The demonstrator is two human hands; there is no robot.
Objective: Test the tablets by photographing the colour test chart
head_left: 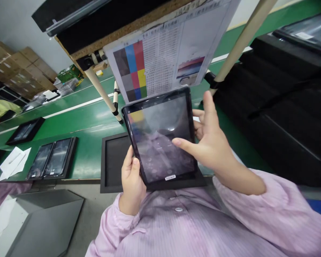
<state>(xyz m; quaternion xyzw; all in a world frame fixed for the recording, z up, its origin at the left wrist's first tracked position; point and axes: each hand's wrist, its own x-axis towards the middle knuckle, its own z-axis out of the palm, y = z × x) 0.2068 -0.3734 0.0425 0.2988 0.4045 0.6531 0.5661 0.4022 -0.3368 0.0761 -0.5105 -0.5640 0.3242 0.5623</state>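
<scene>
We are gripping the black-framed flat tablet by its lower left edge in our closed left hand, while our open right hand is touching its screen with one fingertip above the green counter.

Electronics assembly line, factory floor. A long green conveyor belt with white edge stripes is running across the view, carrying black foam trays along its near edge; one tray is holding two dark-screened tablets. A printed colour test chart is hanging from a corkboard-backed frame on cream tube posts. Brown cardboard cartons are stacking up at the far left corner beside a green circuit board. Workers in pink striped smocks are sitting along the belt.
</scene>
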